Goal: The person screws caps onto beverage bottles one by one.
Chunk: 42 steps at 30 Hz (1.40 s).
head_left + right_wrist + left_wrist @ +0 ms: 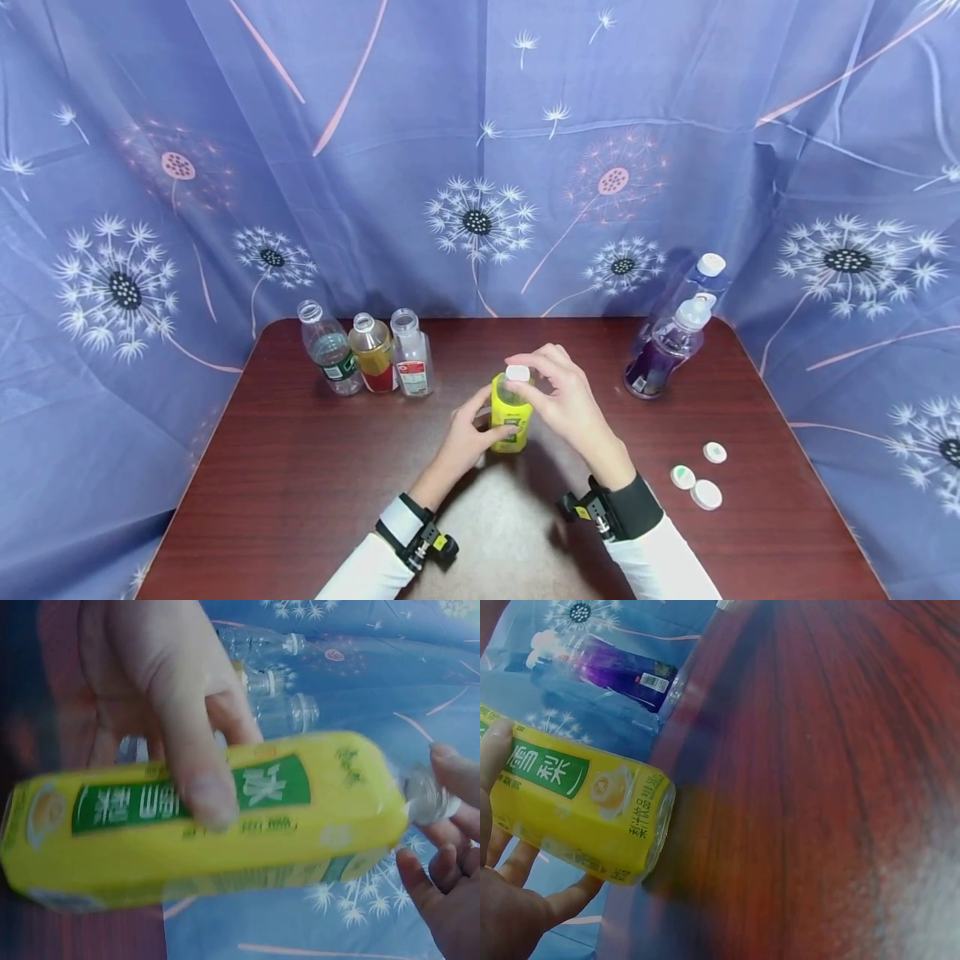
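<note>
A yellow-labelled drink bottle [510,417] stands in the middle of the table, gripped by my left hand [468,433]. The left thumb crosses the front of the label, with the fingers behind the bottle. In the left wrist view, the yellow bottle [577,799] shows its green label patch and clear base. My right hand [570,400] is at the top and pinches the white cap [517,373] between thumb and fingers. The right wrist view shows the clear bottle neck [424,791] beside the right fingers [457,776]; whether the cap is still threaded on cannot be seen.
At the back left stand three capless bottles: a green-labelled one [330,354], a yellow-and-red one [372,358] and a clear one [412,358]. Two capped bottles, one with purple liquid [660,358], are at the back right. Three white caps [706,494] lie at the right.
</note>
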### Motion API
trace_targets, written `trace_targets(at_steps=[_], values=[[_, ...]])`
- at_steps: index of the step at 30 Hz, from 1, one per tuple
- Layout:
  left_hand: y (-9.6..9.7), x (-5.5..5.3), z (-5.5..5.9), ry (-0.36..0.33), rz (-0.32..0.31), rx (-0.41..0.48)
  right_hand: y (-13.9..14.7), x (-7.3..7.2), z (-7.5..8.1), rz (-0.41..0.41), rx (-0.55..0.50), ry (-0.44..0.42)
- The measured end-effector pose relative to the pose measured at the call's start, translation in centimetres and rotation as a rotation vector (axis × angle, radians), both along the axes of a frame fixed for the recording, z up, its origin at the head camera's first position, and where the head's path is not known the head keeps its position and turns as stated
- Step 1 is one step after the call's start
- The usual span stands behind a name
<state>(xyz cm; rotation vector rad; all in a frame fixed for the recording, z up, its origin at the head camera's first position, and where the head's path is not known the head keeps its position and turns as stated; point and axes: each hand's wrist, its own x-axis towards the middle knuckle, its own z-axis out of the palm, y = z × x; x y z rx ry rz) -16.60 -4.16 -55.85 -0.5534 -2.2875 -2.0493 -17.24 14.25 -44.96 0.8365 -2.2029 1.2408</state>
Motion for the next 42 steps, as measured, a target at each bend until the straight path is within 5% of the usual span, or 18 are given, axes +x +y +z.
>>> trace_targets(at_steps=[10, 24, 36, 42], values=[[0.0, -0.1, -0.2, 0.022, -0.001, -0.002, 0.2, -0.2, -0.8, 0.068, -0.006, -0.107], [0.5, 0.0, -0.1, 0.061, 0.055, 0.017, -0.2, 0.1, -1.0, -0.14, 0.007, 0.063], [0.2, 0.0, -0.3, 0.027, 0.029, 0.011, 0.6, -0.3, -1.2, 0.116, -0.031, -0.107], [0.3, 0.1, -0.1, 0.027, 0.027, 0.01, 0.7, -0.8, -0.9, 0.147, -0.049, -0.106]])
